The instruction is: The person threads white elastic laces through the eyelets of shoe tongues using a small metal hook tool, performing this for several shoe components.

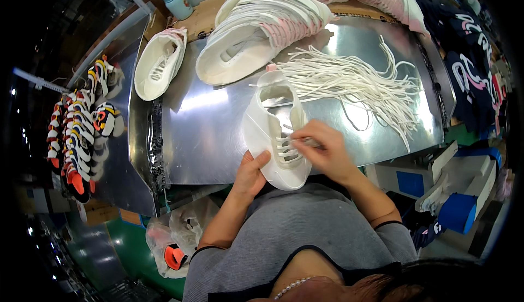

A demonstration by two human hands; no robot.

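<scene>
A white shoe upper (259,130) lies over the near edge of the metal table, toe toward me, its pink heel tab pointing away. My left hand (251,174) grips its left side near the toe, thumb on top. At the lacing on its right side, my right hand (322,146) has its fingers pinched together on a white shoelace (285,148). Several rows of this lace cross the tongue area. Just beyond the upper, a loose bundle of white shoelaces (349,78) spreads to the right.
A long nested stack of white and pink uppers (240,56) fills the back. One single upper (158,67) lies at the left by the metal divider (139,116). Farther left are rows of black, white and orange pieces (79,132). A blue bottle (176,3) stands at the back.
</scene>
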